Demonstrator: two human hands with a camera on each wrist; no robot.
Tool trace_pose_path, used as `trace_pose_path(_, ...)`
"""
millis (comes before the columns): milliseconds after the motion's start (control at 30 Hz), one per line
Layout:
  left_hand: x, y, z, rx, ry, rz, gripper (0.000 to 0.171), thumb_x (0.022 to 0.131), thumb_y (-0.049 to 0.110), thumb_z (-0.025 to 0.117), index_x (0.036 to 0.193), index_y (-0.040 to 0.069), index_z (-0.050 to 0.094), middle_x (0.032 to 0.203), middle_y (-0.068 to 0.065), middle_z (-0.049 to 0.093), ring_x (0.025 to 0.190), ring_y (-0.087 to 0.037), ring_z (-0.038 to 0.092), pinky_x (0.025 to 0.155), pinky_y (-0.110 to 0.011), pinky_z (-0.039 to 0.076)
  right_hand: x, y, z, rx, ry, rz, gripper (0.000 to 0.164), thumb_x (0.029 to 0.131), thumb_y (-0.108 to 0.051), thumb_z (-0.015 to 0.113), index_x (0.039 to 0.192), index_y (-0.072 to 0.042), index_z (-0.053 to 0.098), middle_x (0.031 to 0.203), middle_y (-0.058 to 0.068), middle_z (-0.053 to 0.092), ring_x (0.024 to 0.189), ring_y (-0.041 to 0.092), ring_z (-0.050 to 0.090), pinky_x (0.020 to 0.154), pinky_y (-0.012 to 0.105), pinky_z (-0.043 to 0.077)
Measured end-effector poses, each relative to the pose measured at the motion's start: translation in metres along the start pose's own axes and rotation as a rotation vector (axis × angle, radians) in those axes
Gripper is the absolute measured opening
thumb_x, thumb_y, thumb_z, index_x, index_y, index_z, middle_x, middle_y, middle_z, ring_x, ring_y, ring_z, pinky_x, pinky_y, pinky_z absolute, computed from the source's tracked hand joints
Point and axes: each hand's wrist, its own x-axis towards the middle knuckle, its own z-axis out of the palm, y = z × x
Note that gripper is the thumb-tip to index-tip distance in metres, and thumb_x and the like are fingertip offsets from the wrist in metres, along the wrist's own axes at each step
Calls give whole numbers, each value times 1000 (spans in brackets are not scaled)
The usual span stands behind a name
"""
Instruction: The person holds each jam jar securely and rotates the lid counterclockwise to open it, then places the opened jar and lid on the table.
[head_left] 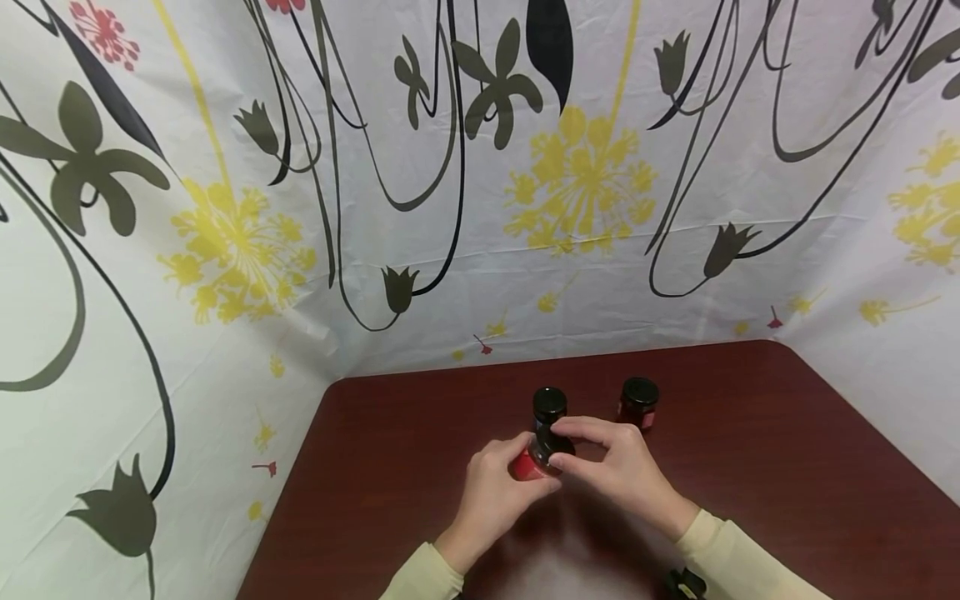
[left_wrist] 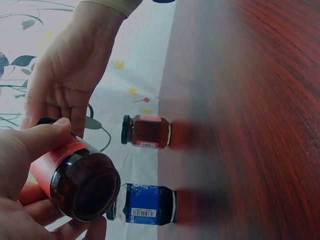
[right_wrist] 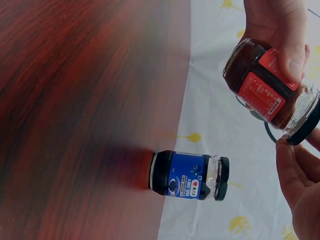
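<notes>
My left hand [head_left: 498, 485] grips a glass jar of dark jam [right_wrist: 262, 87] with a red label, tilted and held up over the table. Thumb and fingers of my right hand [head_left: 630, 468] pinch its black lid [right_wrist: 306, 125], which sits at the jar's mouth. In the left wrist view the jar's dark glass base faces the camera. Just behind the hands stands a jar with a blue label [right_wrist: 186, 175] and a black lid, upright on the table. Farther right is another jar [head_left: 637, 402], with a red label and black lid, also upright.
The dark red-brown wooden table [head_left: 420, 417] has a back edge close to a white cloth [head_left: 480, 250] printed with flowers. This cloth also hangs at the left and right sides. A small dark object [head_left: 686, 583] shows beside the right sleeve.
</notes>
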Motion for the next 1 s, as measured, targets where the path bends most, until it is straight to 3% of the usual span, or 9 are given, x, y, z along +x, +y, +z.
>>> trace_pose_path(200, 1, 1, -1, -10, -14, -8, 54, 75, 43, 89, 124, 32, 70, 101, 14, 69, 88, -8, 59, 67, -21, 52, 0, 0, 1, 7, -3, 20, 37, 80, -17, 86, 114, -10, 75, 118, 6, 71, 109, 19, 68, 81, 29, 56)
trace_pose_path(433, 0, 0, -2, -21, -18, -17, 53, 74, 38, 90, 123, 33, 70, 99, 13, 69, 86, -8, 58, 66, -22, 51, -5, 31, 6, -23, -10, 31, 40, 79, -27, 87, 117, -24, 74, 121, -4, 70, 111, 15, 67, 81, 35, 57)
trace_pose_path(567, 0, 1, -2, -24, -24, -23, 53, 74, 38, 90, 123, 34, 70, 99, 13, 69, 86, -9, 58, 65, -22, 51, -5, 31, 6, -25, -13, 22, 39, 81, -33, 85, 118, -28, 74, 121, -8, 69, 111, 12, 66, 82, 33, 57)
trace_pose_path(1000, 2, 2, -7, -64, -45, -24, 57, 74, 42, 90, 127, 32, 69, 103, 11, 69, 88, -9, 59, 67, -22, 53, -3, 31, 3, -24, -13, -25, 39, 82, -32, 85, 119, -26, 74, 120, -5, 70, 112, 12, 66, 86, 32, 55)
